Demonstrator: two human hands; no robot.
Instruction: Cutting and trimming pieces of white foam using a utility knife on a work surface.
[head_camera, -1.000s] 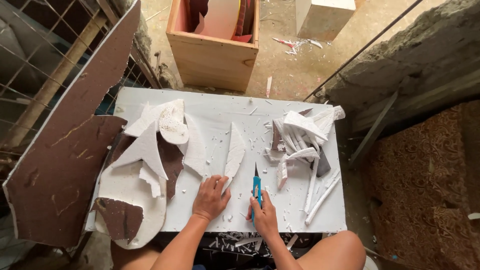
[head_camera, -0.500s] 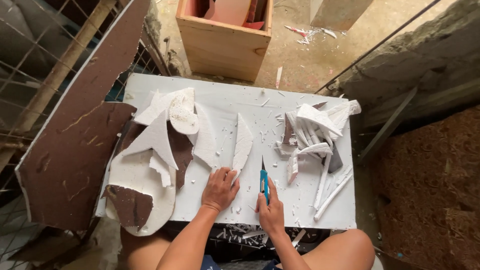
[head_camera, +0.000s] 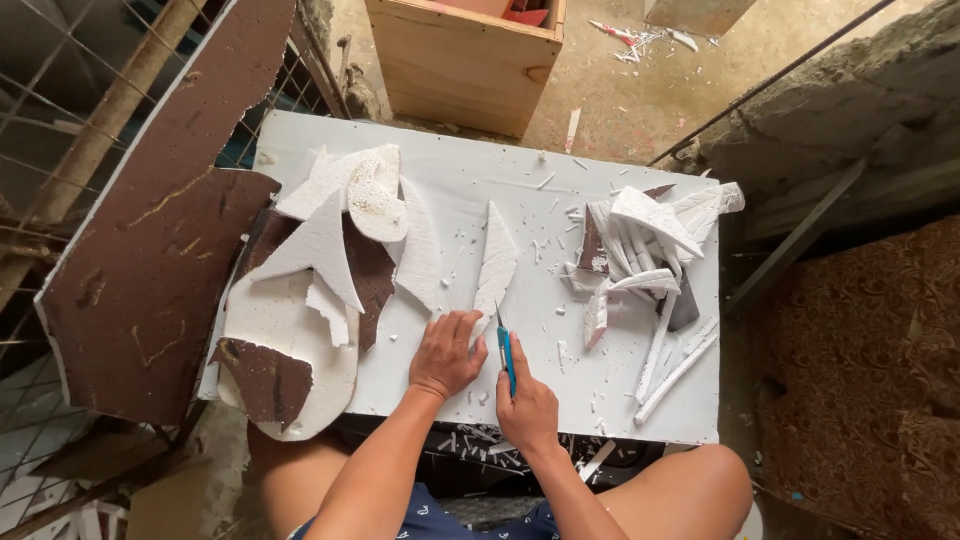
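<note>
I sit at a white foam board table (head_camera: 560, 380). My right hand (head_camera: 527, 408) grips a blue utility knife (head_camera: 506, 355), its blade pointing away from me at the near end of a long pointed white foam piece (head_camera: 494, 262). My left hand (head_camera: 447, 352) lies flat on the board just left of the knife, fingers touching the near end of that foam piece. A curved foam sliver (head_camera: 420, 250) lies left of it.
Brown-faced and white foam offcuts (head_camera: 310, 260) are heaped at the left. A pile of white foam strips (head_camera: 645, 260) sits at the right. A large brown sheet (head_camera: 150, 240) leans at the left. A wooden box (head_camera: 465, 60) stands beyond the board.
The view has shifted a little closer and downward. Both hands stay at the near end of the pointed foam piece with the knife still held; little else has moved.
</note>
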